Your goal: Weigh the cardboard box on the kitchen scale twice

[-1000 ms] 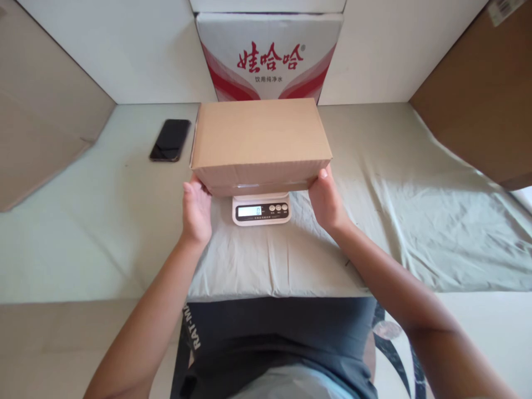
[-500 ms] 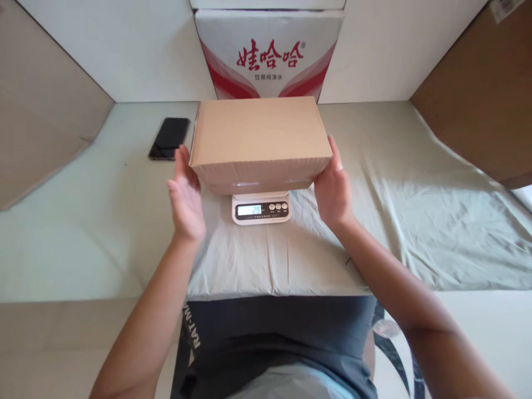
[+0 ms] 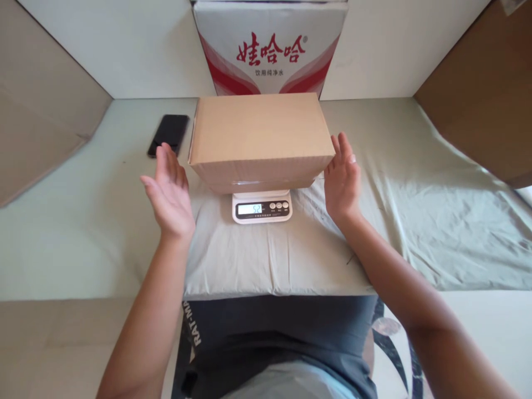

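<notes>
A brown cardboard box (image 3: 261, 127) rests on a small white digital scale (image 3: 262, 213), whose platform is mostly hidden beneath it. The scale's lit display appears to read 52, with several round buttons to its right. My left hand (image 3: 170, 194) is open beside the box's left end, palm turned inward, with a gap between them. On the other side, my right hand (image 3: 343, 180) is open near the box's right end, fingers stretched up; whether a fingertip still touches the cardboard I cannot tell.
A black smartphone (image 3: 169, 133) lies left of the box. Behind stands a white carton with red lettering (image 3: 270, 52) against the white wall. Large cardboard panels border the left (image 3: 41, 105) and right (image 3: 477, 88). A pale green cloth (image 3: 266, 260) covers the table.
Both my hands have moved outward, away from the box's ends, the left one farther. The box stays on the scale, and the display has gone from about 29 to about 52.
</notes>
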Demonstrator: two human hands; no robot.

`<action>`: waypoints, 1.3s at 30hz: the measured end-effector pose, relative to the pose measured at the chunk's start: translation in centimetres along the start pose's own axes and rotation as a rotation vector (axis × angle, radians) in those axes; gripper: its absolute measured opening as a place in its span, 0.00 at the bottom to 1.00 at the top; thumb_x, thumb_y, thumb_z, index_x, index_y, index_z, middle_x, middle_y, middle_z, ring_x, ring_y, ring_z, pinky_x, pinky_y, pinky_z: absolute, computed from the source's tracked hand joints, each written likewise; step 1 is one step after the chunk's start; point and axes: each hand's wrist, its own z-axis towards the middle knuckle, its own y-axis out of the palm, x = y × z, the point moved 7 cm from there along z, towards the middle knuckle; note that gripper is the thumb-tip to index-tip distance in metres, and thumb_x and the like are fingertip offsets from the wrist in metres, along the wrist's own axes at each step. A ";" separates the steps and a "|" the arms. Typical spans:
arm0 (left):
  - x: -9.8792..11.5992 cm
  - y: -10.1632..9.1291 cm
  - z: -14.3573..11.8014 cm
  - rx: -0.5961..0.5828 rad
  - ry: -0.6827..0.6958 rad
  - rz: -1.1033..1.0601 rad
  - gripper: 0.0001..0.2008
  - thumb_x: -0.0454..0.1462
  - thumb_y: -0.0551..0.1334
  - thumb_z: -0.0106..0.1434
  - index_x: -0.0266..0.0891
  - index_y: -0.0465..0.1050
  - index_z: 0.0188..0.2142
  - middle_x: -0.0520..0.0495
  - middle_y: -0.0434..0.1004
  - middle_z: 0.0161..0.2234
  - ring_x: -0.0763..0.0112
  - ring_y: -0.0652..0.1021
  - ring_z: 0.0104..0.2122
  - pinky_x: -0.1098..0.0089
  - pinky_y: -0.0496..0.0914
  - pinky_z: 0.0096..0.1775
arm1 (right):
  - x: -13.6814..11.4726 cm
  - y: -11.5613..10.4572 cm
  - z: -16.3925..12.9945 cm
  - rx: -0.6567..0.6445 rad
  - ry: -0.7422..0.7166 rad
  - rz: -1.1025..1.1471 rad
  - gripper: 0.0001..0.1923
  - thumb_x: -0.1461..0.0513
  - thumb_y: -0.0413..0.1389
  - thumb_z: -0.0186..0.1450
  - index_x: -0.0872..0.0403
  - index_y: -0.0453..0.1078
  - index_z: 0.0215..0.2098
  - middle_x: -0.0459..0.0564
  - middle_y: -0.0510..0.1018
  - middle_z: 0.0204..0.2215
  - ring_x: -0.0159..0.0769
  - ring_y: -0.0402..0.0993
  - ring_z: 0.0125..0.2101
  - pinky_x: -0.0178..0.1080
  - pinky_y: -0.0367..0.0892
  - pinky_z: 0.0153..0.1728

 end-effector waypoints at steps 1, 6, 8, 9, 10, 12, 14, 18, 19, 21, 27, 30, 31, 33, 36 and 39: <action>0.0 0.0 0.0 0.001 -0.003 -0.003 0.47 0.76 0.46 0.61 0.58 0.71 0.67 0.54 0.58 0.77 0.57 0.51 0.80 0.49 0.40 0.79 | 0.0 0.1 -0.1 0.004 0.010 0.001 0.40 0.31 0.48 0.65 0.33 0.60 0.70 0.37 0.58 0.78 0.47 0.42 0.82 0.61 0.41 0.82; -0.1 -0.2 0.1 0.009 -0.016 -0.003 0.47 0.77 0.46 0.60 0.59 0.72 0.66 0.56 0.59 0.77 0.59 0.51 0.80 0.51 0.39 0.79 | 0.1 0.2 -0.2 0.023 0.030 0.007 0.41 0.30 0.50 0.62 0.33 0.61 0.69 0.37 0.60 0.78 0.46 0.46 0.81 0.60 0.42 0.82; -0.1 -0.2 0.1 0.007 -0.018 0.001 0.47 0.77 0.46 0.60 0.60 0.72 0.66 0.56 0.59 0.77 0.59 0.52 0.80 0.52 0.39 0.79 | 0.1 0.1 -0.2 0.036 0.025 0.018 0.41 0.30 0.50 0.62 0.33 0.62 0.68 0.37 0.61 0.77 0.46 0.47 0.81 0.60 0.42 0.82; -0.2 -0.2 0.1 0.008 -0.019 -0.001 0.47 0.77 0.46 0.59 0.60 0.72 0.66 0.56 0.59 0.77 0.59 0.52 0.80 0.51 0.39 0.79 | 0.2 0.1 -0.2 0.039 0.021 0.023 0.41 0.30 0.51 0.62 0.34 0.63 0.68 0.37 0.61 0.77 0.47 0.47 0.81 0.61 0.42 0.82; -0.2 -0.2 0.1 0.010 -0.020 -0.003 0.47 0.77 0.47 0.59 0.59 0.72 0.66 0.55 0.59 0.77 0.58 0.52 0.80 0.50 0.39 0.79 | 0.2 0.1 -0.2 0.038 0.016 0.025 0.41 0.30 0.51 0.62 0.34 0.63 0.68 0.38 0.62 0.77 0.47 0.47 0.81 0.61 0.42 0.82; -0.2 -0.2 0.1 0.013 -0.021 -0.006 0.47 0.77 0.47 0.59 0.59 0.72 0.67 0.54 0.59 0.77 0.57 0.52 0.80 0.48 0.39 0.79 | 0.3 0.1 -0.2 0.029 0.015 0.024 0.41 0.30 0.51 0.62 0.34 0.63 0.68 0.37 0.61 0.77 0.47 0.48 0.81 0.60 0.43 0.82; -0.1 -0.1 0.1 0.012 -0.019 -0.007 0.47 0.77 0.47 0.60 0.59 0.72 0.67 0.54 0.58 0.77 0.57 0.52 0.80 0.47 0.39 0.79 | 0.4 0.1 -0.2 0.020 0.019 0.011 0.41 0.30 0.50 0.62 0.33 0.62 0.68 0.37 0.61 0.77 0.47 0.48 0.81 0.59 0.44 0.82; -0.1 -0.1 0.1 0.002 -0.012 0.005 0.47 0.76 0.47 0.61 0.57 0.70 0.68 0.53 0.57 0.78 0.59 0.51 0.80 0.49 0.38 0.79 | 0.4 0.1 -0.2 0.013 0.018 0.001 0.40 0.31 0.49 0.63 0.34 0.61 0.68 0.37 0.60 0.77 0.46 0.47 0.81 0.58 0.44 0.82; -0.1 -0.1 0.1 0.001 -0.012 0.008 0.48 0.76 0.47 0.61 0.57 0.70 0.68 0.52 0.57 0.78 0.58 0.51 0.80 0.49 0.37 0.79 | 0.4 0.1 -0.2 0.017 0.019 0.005 0.40 0.31 0.49 0.63 0.34 0.62 0.68 0.38 0.60 0.77 0.46 0.47 0.81 0.58 0.44 0.82; -0.2 -0.1 0.2 -0.002 -0.014 0.009 0.48 0.76 0.46 0.61 0.56 0.69 0.69 0.51 0.56 0.78 0.57 0.50 0.80 0.49 0.37 0.79 | 0.3 0.1 -0.2 0.032 0.024 0.015 0.40 0.31 0.50 0.62 0.34 0.62 0.67 0.38 0.61 0.77 0.45 0.48 0.81 0.57 0.44 0.82; -0.4 -0.2 0.2 -0.006 -0.007 -0.003 0.46 0.76 0.46 0.62 0.58 0.70 0.68 0.54 0.58 0.77 0.60 0.53 0.79 0.52 0.39 0.79 | 0.2 0.3 -0.4 0.047 0.027 0.032 0.40 0.31 0.51 0.62 0.34 0.64 0.67 0.38 0.62 0.76 0.45 0.49 0.80 0.58 0.44 0.82; -0.5 -0.3 0.2 -0.007 -0.003 -0.007 0.46 0.76 0.48 0.61 0.57 0.71 0.67 0.54 0.59 0.77 0.61 0.54 0.79 0.53 0.41 0.79 | 0.3 0.2 -0.4 0.047 0.033 0.051 0.39 0.32 0.51 0.63 0.35 0.64 0.67 0.38 0.63 0.76 0.45 0.50 0.80 0.58 0.44 0.82; -0.6 -0.3 0.2 -0.009 -0.004 -0.005 0.46 0.76 0.48 0.61 0.57 0.71 0.67 0.54 0.59 0.77 0.61 0.54 0.79 0.53 0.42 0.79 | 0.3 0.2 -0.4 0.045 0.034 0.058 0.39 0.32 0.51 0.63 0.36 0.64 0.67 0.39 0.63 0.76 0.45 0.51 0.80 0.58 0.44 0.82; -0.6 -0.3 0.3 -0.012 -0.011 0.003 0.47 0.76 0.48 0.61 0.56 0.69 0.68 0.53 0.57 0.78 0.61 0.54 0.79 0.53 0.42 0.79 | 0.4 0.1 -0.4 0.031 0.031 0.057 0.40 0.32 0.51 0.63 0.36 0.64 0.68 0.39 0.63 0.76 0.45 0.50 0.80 0.58 0.44 0.82; -0.4 -0.1 0.2 -0.018 -0.018 0.018 0.50 0.76 0.48 0.60 0.54 0.67 0.70 0.51 0.55 0.79 0.59 0.52 0.80 0.52 0.42 0.79 | 0.4 0.1 -0.3 0.000 0.028 0.035 0.41 0.31 0.51 0.63 0.35 0.63 0.68 0.38 0.62 0.77 0.47 0.49 0.80 0.58 0.43 0.82; 0.0 0.2 0.1 -0.009 -0.022 0.024 0.49 0.76 0.47 0.61 0.54 0.68 0.69 0.50 0.55 0.79 0.58 0.52 0.80 0.52 0.43 0.79 | 0.4 0.2 -0.3 -0.007 0.033 0.018 0.42 0.30 0.50 0.64 0.36 0.63 0.69 0.40 0.62 0.77 0.49 0.49 0.80 0.60 0.43 0.82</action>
